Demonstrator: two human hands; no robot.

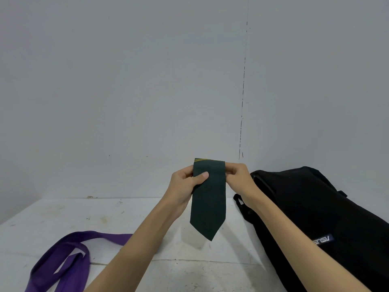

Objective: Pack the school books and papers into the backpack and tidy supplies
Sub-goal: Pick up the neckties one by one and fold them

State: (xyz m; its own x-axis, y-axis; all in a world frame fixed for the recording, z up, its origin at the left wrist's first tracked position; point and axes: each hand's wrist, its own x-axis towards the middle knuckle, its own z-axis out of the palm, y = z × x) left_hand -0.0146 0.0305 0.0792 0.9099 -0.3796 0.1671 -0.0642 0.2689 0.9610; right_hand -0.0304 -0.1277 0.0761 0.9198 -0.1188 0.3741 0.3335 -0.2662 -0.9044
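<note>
One dark green tie [208,199], one purple tie [63,258] and one black backpack [320,207] are in view. The green tie, folded at the top where yellow stripes show, hangs point-down above the middle of the table [147,213], held up in the air. The left hand [185,186] pinches its upper left edge, thumb across the front; the right hand [237,175] grips the upper right edge with curled fingers. The backpack lies along the table's right edge, the purple tie near the left front corner, with bare tabletop between them.
</note>
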